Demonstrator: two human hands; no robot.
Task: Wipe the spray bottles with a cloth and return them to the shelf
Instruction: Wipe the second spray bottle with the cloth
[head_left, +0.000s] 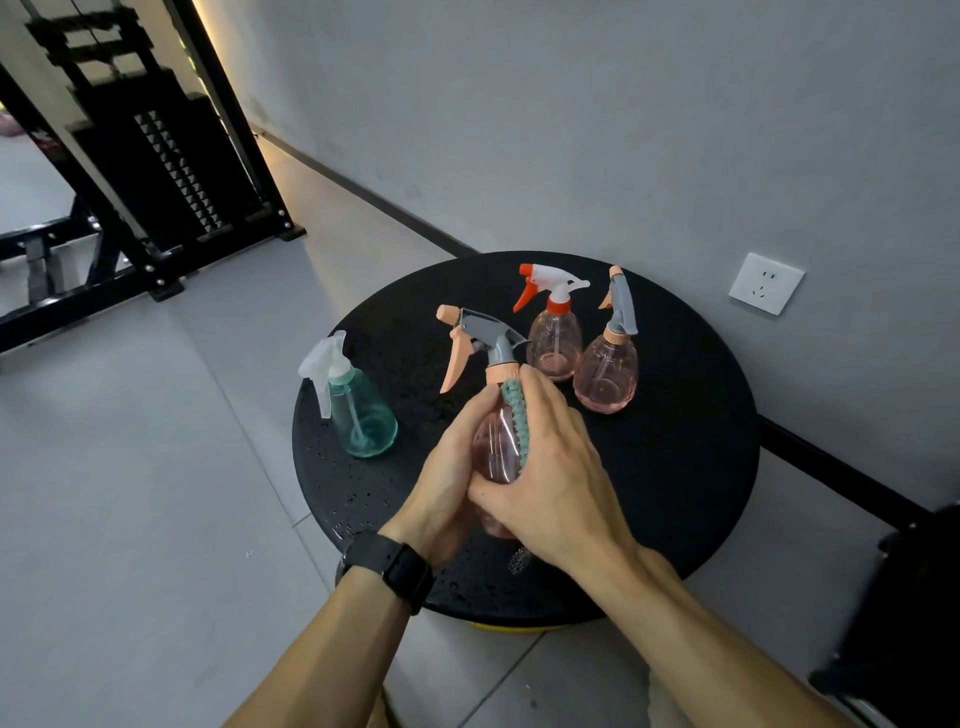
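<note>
Both hands were on it: the left hand (441, 483) curled round the near side of the pink spray bottle (497, 447), the right hand (545, 467) wrapped over it, pressing a teal cloth (511, 415) against its shoulder. The bottle was held tilted above the near part of the round black counter (691, 467), its grey and peach trigger head (480, 338) pointing left. Risky spot, I judged: the counter looked beaded with droplets, so a wet bottle could have slipped through the fingers, or a squeeze could have knocked the trigger. To the left stood a teal bottle (361, 415); farther back, an orange-topped bottle (553, 338) and another pink bottle (608, 374) stood touching or nearly so, close enough for a swinging elbow to topple them. No shelf was in sight.
</note>
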